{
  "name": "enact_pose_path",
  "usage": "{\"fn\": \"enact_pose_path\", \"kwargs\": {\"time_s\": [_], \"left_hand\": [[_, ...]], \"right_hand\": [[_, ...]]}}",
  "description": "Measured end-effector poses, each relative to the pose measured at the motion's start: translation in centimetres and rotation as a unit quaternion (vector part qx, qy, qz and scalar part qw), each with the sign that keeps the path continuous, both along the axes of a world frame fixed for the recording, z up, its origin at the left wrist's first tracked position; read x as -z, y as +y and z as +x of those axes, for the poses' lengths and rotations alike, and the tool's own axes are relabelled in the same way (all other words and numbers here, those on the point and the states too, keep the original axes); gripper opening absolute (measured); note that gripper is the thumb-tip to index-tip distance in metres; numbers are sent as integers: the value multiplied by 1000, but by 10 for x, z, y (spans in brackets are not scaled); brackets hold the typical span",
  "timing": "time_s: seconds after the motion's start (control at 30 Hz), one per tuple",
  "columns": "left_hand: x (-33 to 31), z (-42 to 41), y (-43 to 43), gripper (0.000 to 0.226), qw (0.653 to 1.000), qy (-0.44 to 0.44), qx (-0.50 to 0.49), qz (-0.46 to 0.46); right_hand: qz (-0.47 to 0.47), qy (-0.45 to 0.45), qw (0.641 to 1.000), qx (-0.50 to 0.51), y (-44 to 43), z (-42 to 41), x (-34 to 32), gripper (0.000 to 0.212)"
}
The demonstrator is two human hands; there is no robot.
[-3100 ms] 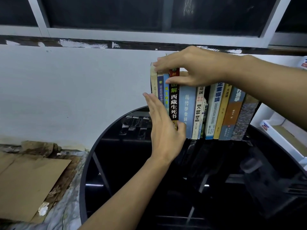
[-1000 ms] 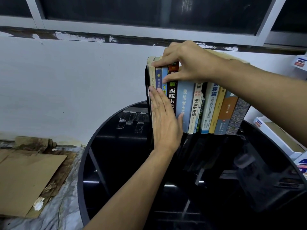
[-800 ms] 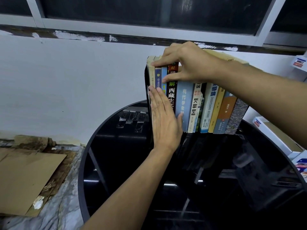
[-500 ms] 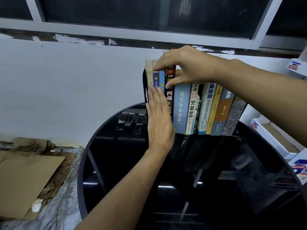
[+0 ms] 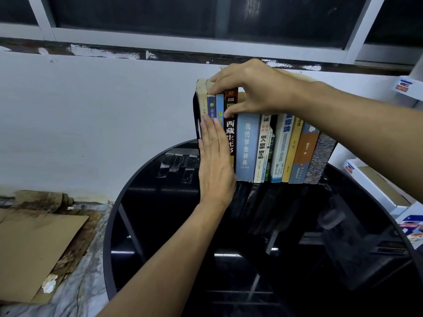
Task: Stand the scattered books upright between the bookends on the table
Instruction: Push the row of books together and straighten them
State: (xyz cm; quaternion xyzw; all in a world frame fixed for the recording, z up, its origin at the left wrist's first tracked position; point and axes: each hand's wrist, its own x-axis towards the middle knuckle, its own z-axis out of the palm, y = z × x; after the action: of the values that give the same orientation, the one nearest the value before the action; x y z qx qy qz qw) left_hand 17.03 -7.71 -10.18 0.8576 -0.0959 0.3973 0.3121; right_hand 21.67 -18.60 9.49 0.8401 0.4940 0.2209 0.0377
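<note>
While the row of books [image 5: 274,147] stands upright on the table [image 5: 160,225], its left end is being squared.
The left hand [image 5: 216,170] is pressed flat against the spines beside the left bookend [image 5: 196,115]; the book tops are gripped by the right hand [image 5: 249,88]. Little appears left.

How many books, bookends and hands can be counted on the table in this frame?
Books: 11 spines in view
Bookends: 1 plainly in view, at the row's left end
Hands: 2, left hand and right hand
Total: 14
</note>
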Motion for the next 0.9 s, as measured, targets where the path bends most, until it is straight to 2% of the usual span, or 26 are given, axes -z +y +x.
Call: {"fn": "enact_pose_path", "kwargs": {"time_s": [0.2, 0.47, 0.57, 0.73, 0.9], "left_hand": [[1, 2, 0, 102, 1000, 1, 6, -6], [0, 2, 2, 96, 1000, 5, 10, -8], [-5, -3, 2, 83, 999, 26, 36, -12], [-6, -2, 3, 86, 999, 25, 30, 28], [-2, 3, 3, 87, 998, 21, 11, 65]], "right_hand": [[5, -3, 1000, 5, 0, 0, 1, 54], [13, 18, 1000, 12, 0, -5, 4, 55], [11, 26, 999, 26, -4, -9, 1, 62], [9, 26, 997, 68, -23, -15, 0, 82], [34, 9, 995, 94, -37, -22, 7, 81]]}}
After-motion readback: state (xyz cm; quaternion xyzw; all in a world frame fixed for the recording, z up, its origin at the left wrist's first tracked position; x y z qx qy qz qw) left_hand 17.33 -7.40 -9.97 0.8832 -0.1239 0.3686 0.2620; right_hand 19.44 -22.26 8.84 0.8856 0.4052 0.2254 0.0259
